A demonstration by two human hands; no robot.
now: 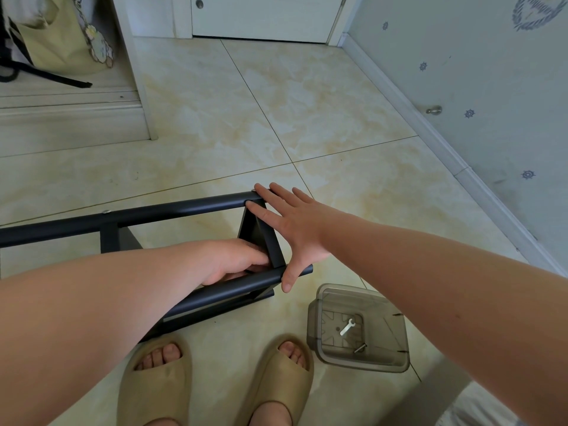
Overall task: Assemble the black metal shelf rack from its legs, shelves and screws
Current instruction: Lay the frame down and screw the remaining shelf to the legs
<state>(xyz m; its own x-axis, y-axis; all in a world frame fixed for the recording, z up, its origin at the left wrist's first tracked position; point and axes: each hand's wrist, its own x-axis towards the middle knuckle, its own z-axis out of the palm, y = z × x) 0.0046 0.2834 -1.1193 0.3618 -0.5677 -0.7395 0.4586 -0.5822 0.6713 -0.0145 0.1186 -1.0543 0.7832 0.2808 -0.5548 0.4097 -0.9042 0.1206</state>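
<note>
black shelf rack (209, 312) is lying on its side on the tile floor (307, 103), long axis running left-right across the view, its right end sitting just ahead of the slippers (156, 376). right hand (292, 229) is spreading flat over that end: straight fingers (267, 195) pressing the tip of the far leg (138, 214), thumb (289, 279) lying over the near leg (227, 290), palm spanning the end shelf panel (255, 232) between them. it is bracing, gripping nothing. left hand (236, 259) is reaching in from the left inside the frame, fingers curling down at the joint where the panel meets the near leg. what they are pinching is hidden, so cannot tell if it's a screw or just the edge. a screw head (106, 211) is showing on the far leg further left.

key relation: the joint is sitting right under the left hand and just inside the right thumb, so left is the nearer hand to it. right is nearer to the smoky plastic tub (313, 327) on the floor just right of the rack end, which is holding a small wrench (347, 328) and one bolt (360, 348). judging: fetching either likely means the right hand giving up the brace and dropping back-right.
</note>
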